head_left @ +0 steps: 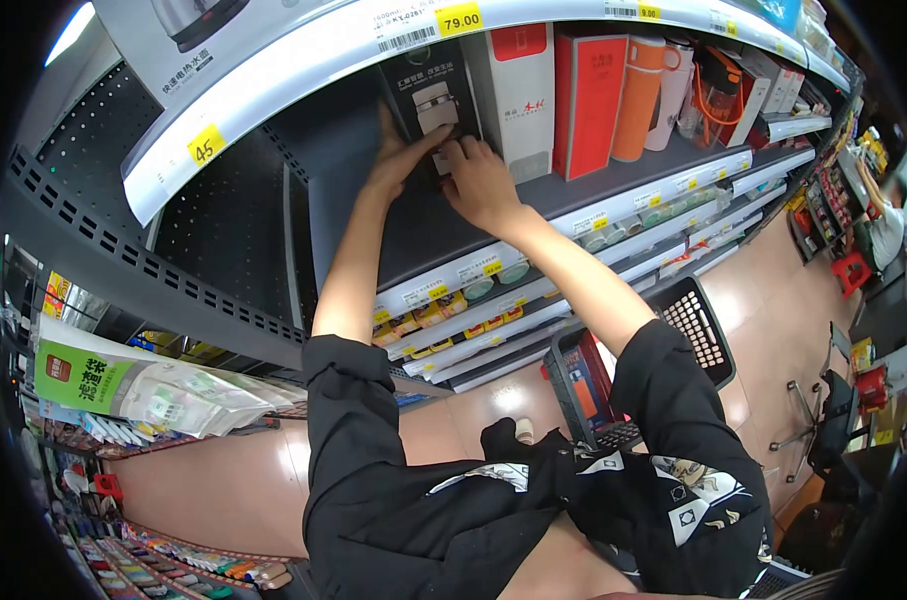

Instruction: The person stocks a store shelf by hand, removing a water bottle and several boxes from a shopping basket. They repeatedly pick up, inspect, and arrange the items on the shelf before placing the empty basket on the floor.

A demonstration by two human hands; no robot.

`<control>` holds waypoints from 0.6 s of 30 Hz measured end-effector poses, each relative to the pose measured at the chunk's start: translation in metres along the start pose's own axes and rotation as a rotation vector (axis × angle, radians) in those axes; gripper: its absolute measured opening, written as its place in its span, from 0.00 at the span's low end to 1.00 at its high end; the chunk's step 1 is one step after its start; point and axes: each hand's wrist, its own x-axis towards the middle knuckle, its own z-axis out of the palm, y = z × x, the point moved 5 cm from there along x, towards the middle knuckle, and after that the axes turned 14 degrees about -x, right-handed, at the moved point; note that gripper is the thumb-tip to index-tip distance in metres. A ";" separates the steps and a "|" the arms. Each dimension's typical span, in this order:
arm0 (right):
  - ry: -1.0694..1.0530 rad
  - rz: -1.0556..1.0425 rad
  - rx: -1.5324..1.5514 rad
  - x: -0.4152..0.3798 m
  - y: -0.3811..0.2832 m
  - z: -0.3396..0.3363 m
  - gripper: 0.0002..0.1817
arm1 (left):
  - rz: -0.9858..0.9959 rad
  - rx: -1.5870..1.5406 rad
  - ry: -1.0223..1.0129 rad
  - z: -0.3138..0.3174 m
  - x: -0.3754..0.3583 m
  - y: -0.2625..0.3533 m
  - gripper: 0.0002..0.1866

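Observation:
A black box (452, 72) with a picture of a light-coloured cup or flask on its front stands upright at the left of the shelf (414, 235). My left hand (402, 160) is closed around the box's left edge, its fingers along the side and its thumb across the front. Against the lower front of the same box, my right hand (482, 182) presses with bent fingers; some fingertips are hidden. Immediately to the right stands a white box (519, 105) with a red top patch, followed by a red box (586, 105).
An orange flask (638, 100) and a pale pink flask (671, 95) stand farther right. Overhead runs a shelf edge (344, 45) with price tags. Lower shelves hold packaged goods. A dark shopping basket (564, 375) with items is below; packaged bags (164, 390) hang at left.

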 end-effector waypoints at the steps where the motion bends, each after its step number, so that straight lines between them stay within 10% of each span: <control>1: -0.035 0.005 -0.004 0.002 0.006 0.015 0.28 | 0.026 -0.009 -0.017 0.004 0.000 0.003 0.58; 18: -0.039 -0.077 0.173 -0.004 0.013 0.016 0.23 | -0.014 -0.037 0.034 0.001 0.007 -0.025 0.59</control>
